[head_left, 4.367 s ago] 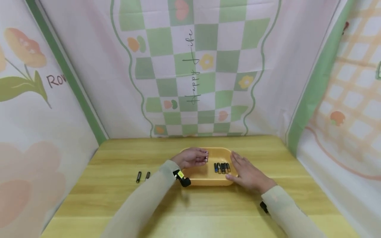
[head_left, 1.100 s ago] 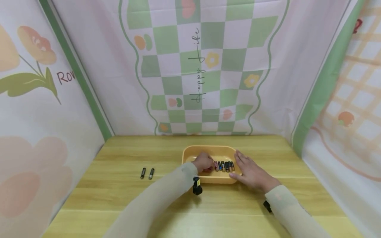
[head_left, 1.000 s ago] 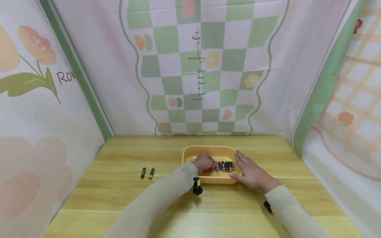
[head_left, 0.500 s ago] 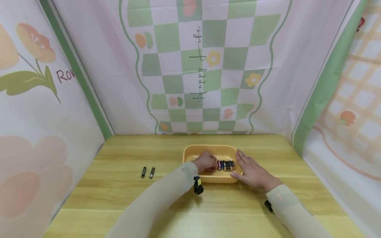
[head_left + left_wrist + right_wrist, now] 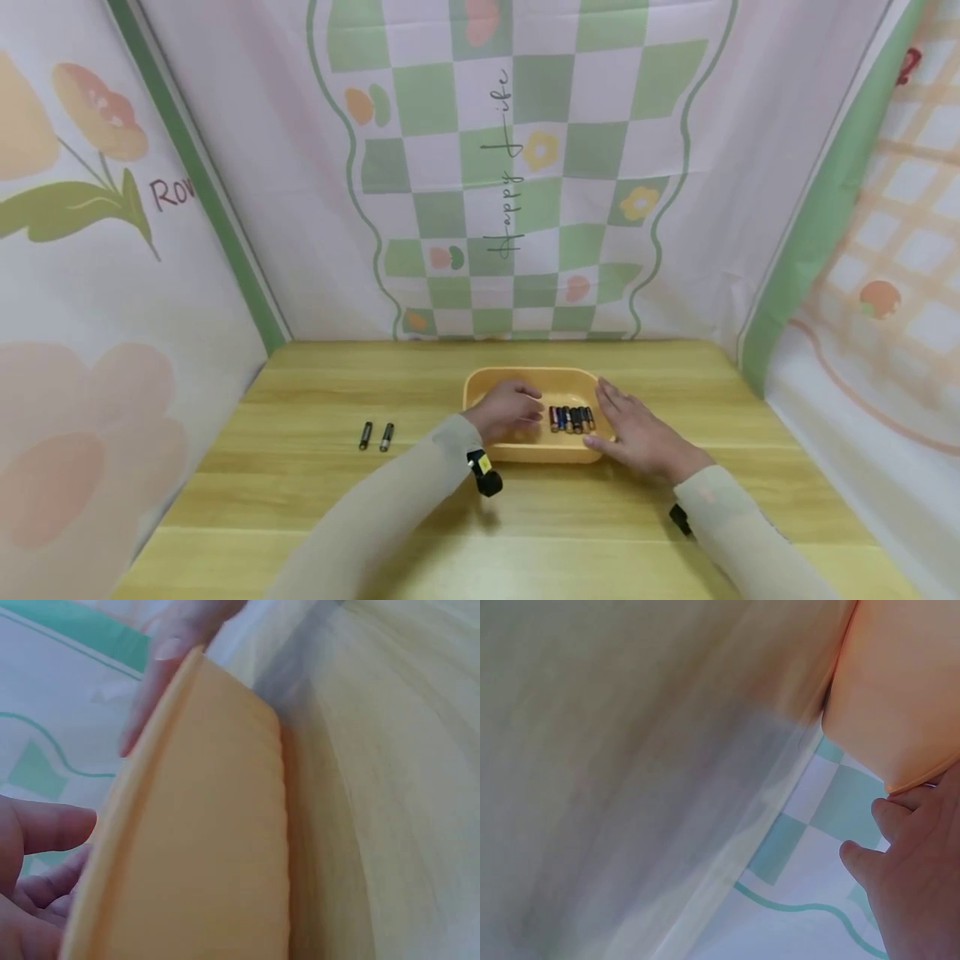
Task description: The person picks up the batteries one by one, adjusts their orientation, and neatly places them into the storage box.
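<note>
Several batteries [image 5: 572,419] lie side by side in a row inside a yellow-orange plastic tray [image 5: 547,455], toward its right end. A reddish one [image 5: 554,419] forms the left end of that row. Just left of it, over the tray's inside, my left hand [image 5: 504,411] has its fingers loosely bent and nothing visible in them. In the left wrist view the tray's outer wall [image 5: 202,825] hides part of this hand. My right hand [image 5: 641,435] rests against the tray's right end with fingers extended along the rim; the right wrist view shows those fingers [image 5: 892,817] at the tray's corner.
Two more batteries, a dark one [image 5: 365,436] and a black-and-silver one [image 5: 387,437], lie apart on the wooden table [image 5: 570,533], left of the tray. A printed curtain [image 5: 487,167] hangs behind the table's back edge, with others at both sides.
Earlier my left hand held the reddish battery above the tray, then set it against the row's left end. It has now let go and drawn back left. My right hand stays at the rim.
</note>
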